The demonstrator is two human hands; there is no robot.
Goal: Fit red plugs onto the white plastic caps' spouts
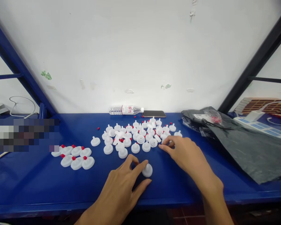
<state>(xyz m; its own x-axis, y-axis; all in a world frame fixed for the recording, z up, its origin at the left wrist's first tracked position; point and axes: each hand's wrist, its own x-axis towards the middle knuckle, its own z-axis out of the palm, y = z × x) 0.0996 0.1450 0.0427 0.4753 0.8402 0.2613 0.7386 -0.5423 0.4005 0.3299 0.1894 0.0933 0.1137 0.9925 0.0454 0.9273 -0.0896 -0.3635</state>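
A white round piece with a stem (147,170) sits on the blue table near its front middle. Beside it is my left hand (127,181), thumb and fingers apart around the piece's left side, a fingertip near the stem. My right hand (187,153) reaches to the right edge of a pile of similar white pieces (135,147), its thumb and index finger bent close together; what lies between them is too small to tell. Small red parts (98,128) are scattered among and behind the pile. Several white pieces with red caps (76,163) stand in two rows at the left.
Along the wall at the back of the table (37,187) lie a clear bottle (126,110) and a dark phone (154,114). A dark plastic bag (243,150) covers the right side, near a power strip (264,126). Shelf posts rise at both sides.
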